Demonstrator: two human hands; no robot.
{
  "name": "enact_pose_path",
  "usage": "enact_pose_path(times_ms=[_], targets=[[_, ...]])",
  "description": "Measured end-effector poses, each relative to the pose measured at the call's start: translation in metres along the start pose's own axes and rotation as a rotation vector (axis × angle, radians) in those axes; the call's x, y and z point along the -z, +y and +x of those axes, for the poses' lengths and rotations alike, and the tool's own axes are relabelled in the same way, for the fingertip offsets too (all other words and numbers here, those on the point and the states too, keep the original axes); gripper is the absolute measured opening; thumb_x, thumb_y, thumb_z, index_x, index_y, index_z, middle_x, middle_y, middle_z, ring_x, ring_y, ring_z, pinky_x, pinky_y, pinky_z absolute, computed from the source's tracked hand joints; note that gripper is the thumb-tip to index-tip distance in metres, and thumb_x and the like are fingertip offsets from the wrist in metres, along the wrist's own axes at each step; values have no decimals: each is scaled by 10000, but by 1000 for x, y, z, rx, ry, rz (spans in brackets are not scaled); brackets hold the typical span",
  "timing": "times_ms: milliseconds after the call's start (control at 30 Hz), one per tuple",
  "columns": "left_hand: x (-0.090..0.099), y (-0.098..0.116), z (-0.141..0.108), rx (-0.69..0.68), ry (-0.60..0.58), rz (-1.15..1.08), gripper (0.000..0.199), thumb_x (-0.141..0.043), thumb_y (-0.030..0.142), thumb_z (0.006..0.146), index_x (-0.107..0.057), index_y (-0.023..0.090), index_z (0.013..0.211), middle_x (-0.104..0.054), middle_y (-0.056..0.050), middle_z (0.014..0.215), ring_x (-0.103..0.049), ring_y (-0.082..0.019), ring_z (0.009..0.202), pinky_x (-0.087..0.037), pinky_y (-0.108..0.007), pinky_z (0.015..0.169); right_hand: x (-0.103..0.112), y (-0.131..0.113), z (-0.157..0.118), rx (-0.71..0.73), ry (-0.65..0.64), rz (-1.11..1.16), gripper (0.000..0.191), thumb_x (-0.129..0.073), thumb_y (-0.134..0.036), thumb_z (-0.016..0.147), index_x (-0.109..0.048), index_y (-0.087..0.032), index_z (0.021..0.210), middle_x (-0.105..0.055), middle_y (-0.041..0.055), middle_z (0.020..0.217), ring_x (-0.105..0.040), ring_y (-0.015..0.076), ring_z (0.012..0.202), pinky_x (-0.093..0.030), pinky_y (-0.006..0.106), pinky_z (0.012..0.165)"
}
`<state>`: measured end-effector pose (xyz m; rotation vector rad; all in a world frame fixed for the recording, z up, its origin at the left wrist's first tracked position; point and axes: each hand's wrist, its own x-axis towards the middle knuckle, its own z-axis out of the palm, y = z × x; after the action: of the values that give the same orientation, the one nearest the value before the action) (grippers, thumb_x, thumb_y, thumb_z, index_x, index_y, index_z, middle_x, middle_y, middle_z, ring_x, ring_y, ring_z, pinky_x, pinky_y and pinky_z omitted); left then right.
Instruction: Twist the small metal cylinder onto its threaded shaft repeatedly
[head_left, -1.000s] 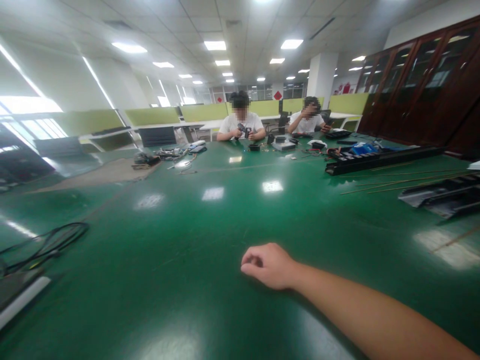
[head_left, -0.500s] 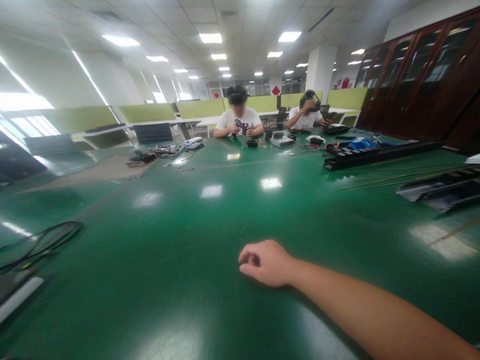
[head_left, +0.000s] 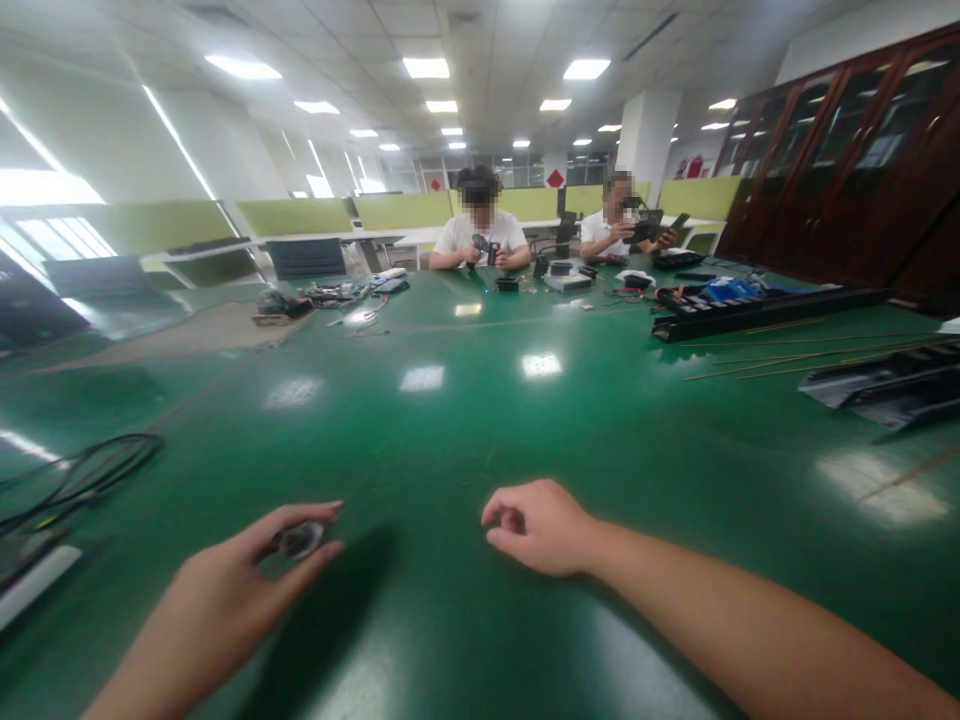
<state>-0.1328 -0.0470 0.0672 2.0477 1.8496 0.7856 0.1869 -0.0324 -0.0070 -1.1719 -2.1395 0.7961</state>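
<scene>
Between the thumb and fingers of my left hand (head_left: 232,580) is a small round object (head_left: 300,541), clear or greyish with a dark edge. The hand is above the green table (head_left: 420,450), at the lower left, and casts a long shadow. My right hand (head_left: 540,527) rests on the table right of centre, its fingers curled round toward the thumb. A dark gap shows between its fingertips, and whether anything is inside cannot be made out. The two hands are apart.
Black cables (head_left: 112,470) and a pale-edged device (head_left: 37,590) lie at the left. Across the table sit two people holding dark devices. Black metal channels (head_left: 892,385), thin rods (head_left: 780,360) and a blue item (head_left: 727,290) lie at the right.
My left hand has come into view from the lower left with the small round object. My right hand is almost unmoved. The far-right person has lowered an arm and holds a dark device up.
</scene>
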Motion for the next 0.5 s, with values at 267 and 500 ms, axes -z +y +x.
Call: enact_pose_path(times_ms=[267,500], targets=[[-94,84,45,-471,-272,-382,167,-712,248,787,-703,211,950,-694,-57,1043,-648,-200,966,-511,-307,869,-4,9,3,-110,154,192,411,-633,-182,806,-575,-215,1212,-642,-62,670,-562,109,583,-392,216,580],[-117,63,30,-297,-424,-518,244,-726,240,810,-681,226,1049,-712,-34,1050,-671,-193,943,-505,-303,864,-7,12,3,-113,138,260,512,-626,-144,789,-496,-244,1274,-601,-85,666,-524,98,562,-372,209,563]])
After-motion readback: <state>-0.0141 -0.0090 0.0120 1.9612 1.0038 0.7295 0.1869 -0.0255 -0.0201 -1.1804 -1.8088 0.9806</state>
